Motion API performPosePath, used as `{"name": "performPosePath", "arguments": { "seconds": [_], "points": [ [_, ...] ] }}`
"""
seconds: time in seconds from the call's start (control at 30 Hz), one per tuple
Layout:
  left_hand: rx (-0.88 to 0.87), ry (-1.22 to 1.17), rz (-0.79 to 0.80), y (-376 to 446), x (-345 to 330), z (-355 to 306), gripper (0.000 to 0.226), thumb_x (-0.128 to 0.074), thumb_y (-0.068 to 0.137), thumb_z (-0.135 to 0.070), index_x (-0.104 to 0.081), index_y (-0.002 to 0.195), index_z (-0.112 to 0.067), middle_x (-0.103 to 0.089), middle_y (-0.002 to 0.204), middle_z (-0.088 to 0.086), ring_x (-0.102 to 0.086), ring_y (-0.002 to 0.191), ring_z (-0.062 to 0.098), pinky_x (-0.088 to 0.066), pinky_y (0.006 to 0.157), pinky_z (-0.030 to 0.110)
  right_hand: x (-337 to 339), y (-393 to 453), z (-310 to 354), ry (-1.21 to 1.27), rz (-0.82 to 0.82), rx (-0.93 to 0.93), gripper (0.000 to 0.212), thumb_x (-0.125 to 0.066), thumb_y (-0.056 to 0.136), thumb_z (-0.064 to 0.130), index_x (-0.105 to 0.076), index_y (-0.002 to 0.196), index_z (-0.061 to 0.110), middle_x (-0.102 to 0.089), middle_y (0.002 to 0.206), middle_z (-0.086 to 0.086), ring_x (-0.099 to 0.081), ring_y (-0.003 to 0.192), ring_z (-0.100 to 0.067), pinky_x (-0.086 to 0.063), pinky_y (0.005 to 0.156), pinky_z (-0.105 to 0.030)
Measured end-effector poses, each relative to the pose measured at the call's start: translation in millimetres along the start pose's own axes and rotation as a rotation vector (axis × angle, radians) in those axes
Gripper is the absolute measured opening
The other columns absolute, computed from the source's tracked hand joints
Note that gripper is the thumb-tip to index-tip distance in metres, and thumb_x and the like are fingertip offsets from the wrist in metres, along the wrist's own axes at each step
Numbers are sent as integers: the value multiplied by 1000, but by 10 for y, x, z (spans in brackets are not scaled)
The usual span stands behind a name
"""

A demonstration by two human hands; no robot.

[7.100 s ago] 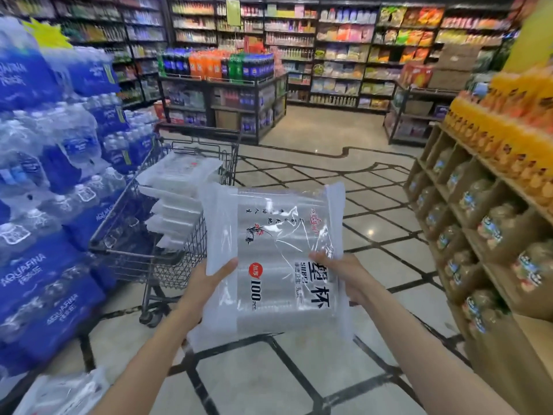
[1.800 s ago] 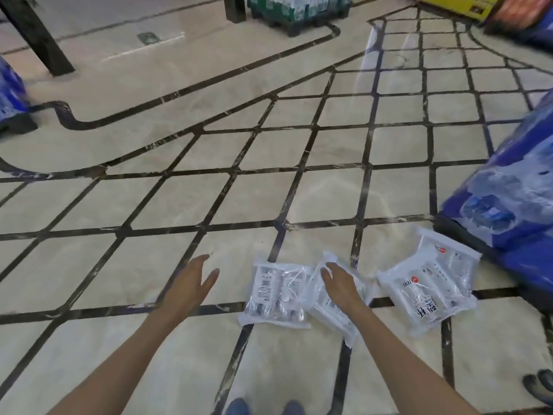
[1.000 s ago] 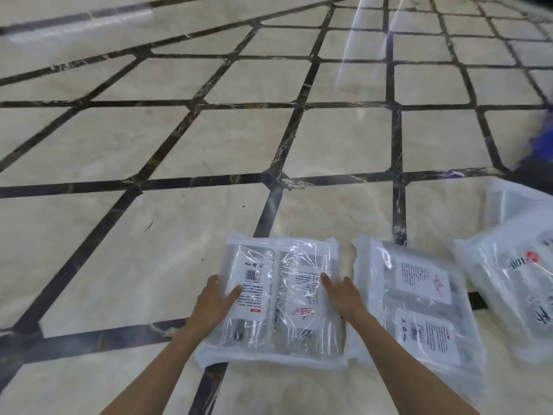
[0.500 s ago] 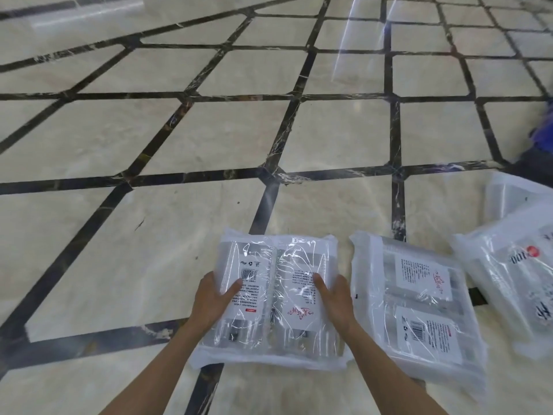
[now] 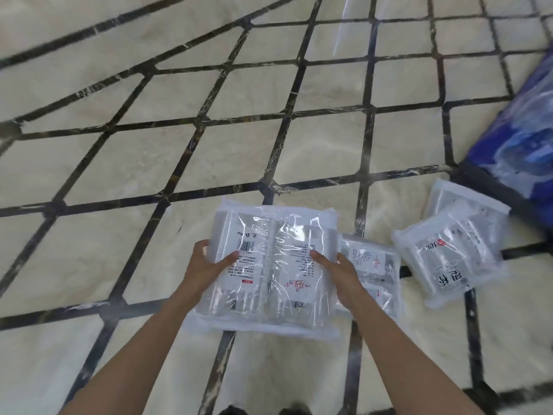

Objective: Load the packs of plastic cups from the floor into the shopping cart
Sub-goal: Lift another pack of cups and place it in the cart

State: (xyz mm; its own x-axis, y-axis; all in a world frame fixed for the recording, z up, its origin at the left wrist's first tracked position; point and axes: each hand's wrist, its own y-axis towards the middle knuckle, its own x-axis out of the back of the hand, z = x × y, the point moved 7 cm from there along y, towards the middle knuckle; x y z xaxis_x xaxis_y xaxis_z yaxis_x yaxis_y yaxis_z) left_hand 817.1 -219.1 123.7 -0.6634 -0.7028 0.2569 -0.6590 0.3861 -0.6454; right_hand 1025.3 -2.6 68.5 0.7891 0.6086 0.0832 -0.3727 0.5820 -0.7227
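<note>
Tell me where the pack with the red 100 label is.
In the head view it lies on the floor at right: the labelled pack, atop another pack, beside the blue water cases.

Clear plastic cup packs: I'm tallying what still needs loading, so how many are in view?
4. One clear plastic cup pack is held in both hands; one lies just right, partly hidden; two are stacked far right. More may be hidden.

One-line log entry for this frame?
phase: pickup | both hands grip cup pack | left hand | right hand | other packs on floor
</note>
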Motion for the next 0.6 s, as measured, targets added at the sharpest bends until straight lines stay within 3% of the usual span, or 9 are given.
{"name": "performPosePath", "arguments": {
  "seconds": [0.1,0.23,0.33,0.47,0.57,0.6],
  "points": [
    [-37,7,29,-612,-50,-707,78,-81,66,-33,-34,127,-21,-58,115,5,-64,94,24,-54,75,37,321,-811,549,99,12,22,122,-86,41,57,-29,143,21,-42,143,-3,-48,125,-27,-42,103,-48],
    [-89,71,154,-1538,-235,-1685,77,-81,63,-37,-45,126,-12,-63,111,3,-65,89,20,-51,68,29,996,-1999,1241,180,-52,72,102,-87,49,49,-39,133,15,-57,124,-1,-62,103,-17,-52,79,-35],
    [-146,120,276,-2335,-478,-2401,54,-79,68,-32,-55,114,-17,-66,92,-6,-64,78,8,-48,58,20,1589,-2983,1706,235,-118,96,93,-88,49,46,-48,127,14,-64,118,-2,-64,103,-21,-52,88,-40],
    [-259,198,468,-3323,-993,-3082,60,-80,65,-36,-58,116,-15,-68,104,-1,-64,84,8,-51,67,19,2347,-4217,2070,298,-249,174,70,-84,58,34,-60,119,9,-73,102,-7,-71,90,-25,-58,73,-35],
    [-316,247,568,-3993,-1429,-3397,31,-78,71,-27,-57,93,-20,-61,84,-9,-54,69,-1,-50,65,18,2907,-4998,2104,330,-385,243,56,-79,66,29,-62,115,8,-75,96,-7,-73,83,-22,-58,66,-30],
    [-324,248,632,-4203,-1592,-3443,36,-82,65,-31,-58,90,-21,-64,86,-8,-58,69,1,-50,62,19,3077,-5223,2054,343,-430,246,55,-80,65,30,-62,113,9,-75,93,-6,-73,81,-22,-58,67,-32]
  ]
}}
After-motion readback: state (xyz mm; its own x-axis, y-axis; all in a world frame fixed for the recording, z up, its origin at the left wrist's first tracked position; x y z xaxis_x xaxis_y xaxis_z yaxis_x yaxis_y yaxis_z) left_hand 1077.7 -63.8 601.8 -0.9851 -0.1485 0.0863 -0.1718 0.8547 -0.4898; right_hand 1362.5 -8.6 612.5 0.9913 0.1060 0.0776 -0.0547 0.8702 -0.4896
